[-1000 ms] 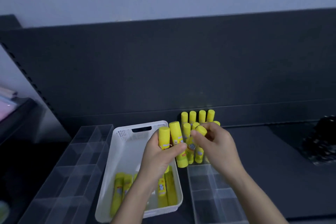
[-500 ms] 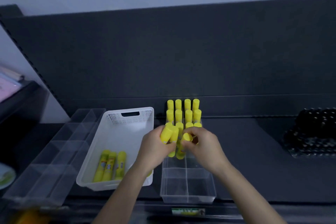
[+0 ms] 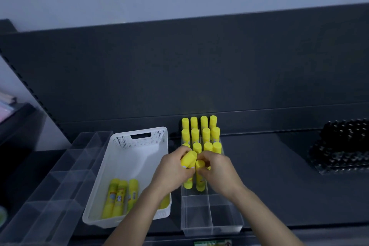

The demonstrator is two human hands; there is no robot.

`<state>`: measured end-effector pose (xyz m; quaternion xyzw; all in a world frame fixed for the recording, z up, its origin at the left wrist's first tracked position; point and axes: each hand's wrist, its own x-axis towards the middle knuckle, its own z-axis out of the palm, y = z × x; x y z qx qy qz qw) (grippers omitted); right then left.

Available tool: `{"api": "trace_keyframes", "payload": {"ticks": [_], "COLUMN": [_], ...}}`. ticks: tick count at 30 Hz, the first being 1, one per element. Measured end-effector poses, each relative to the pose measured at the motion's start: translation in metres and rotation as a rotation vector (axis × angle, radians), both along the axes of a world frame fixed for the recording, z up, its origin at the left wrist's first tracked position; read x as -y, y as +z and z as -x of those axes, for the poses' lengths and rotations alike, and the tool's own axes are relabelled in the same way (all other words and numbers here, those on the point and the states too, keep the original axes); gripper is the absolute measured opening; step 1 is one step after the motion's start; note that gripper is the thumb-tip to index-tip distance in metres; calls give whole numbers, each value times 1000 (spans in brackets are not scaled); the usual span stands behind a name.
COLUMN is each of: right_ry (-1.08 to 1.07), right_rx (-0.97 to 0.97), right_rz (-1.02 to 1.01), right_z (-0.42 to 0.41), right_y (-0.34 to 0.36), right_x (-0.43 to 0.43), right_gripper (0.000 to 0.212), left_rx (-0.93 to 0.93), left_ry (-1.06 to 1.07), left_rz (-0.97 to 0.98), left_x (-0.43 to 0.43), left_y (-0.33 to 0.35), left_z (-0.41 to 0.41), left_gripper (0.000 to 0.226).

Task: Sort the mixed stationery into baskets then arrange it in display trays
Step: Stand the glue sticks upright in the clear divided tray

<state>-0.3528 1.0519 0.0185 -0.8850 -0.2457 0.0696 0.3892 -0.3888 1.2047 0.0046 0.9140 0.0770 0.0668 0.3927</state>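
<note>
A clear display tray (image 3: pixel 212 223) stands on the dark shelf, with several yellow glue sticks (image 3: pixel 204 132) upright in rows at its back. Over the tray's middle, my left hand (image 3: pixel 171 173) grips a tilted yellow glue stick (image 3: pixel 188 159). My right hand (image 3: pixel 217 171) pinches another glue stick (image 3: pixel 200 177) that stands upright in the tray beside a further one. Left of the tray is a white basket (image 3: pixel 137 144), and three glue sticks (image 3: pixel 119 196) lie at its near end.
A long clear divided tray (image 3: pixel 56 181) lies left of the basket. A black tray of dark items (image 3: pixel 343 148) sits at the far right. The shelf's dark back panel rises behind everything. A shelf label (image 3: pixel 212 243) shows on the front edge.
The view dropped back, so the whole tray and basket show. Both hands moved from above the basket to over the tray, and glue sticks now stand in its middle section.
</note>
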Motion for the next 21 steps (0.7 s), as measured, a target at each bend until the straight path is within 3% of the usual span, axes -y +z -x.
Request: {"api": "trace_keyframes", "payload": {"ticks": [8,11,17,21], "right_ry": [-24,-30,-39,-108], "right_rx": [-6,-3,16,134], "right_rz": [23,32,44,16], "right_z": [5,6,11,10], "right_y": [0,0,5,17], "right_x": [3,3,1,-9], "right_gripper": [26,25,35,48], "left_rx": [30,21,-8,3], "left_ry": [-100,-90,-52,58], "left_rz": [-192,-260,-156,-81], "left_x": [-7,-11,-14,-30], "left_y": [-8,-9,1,13], "left_z": [2,4,10,23], "left_gripper": [26,31,43,25]}}
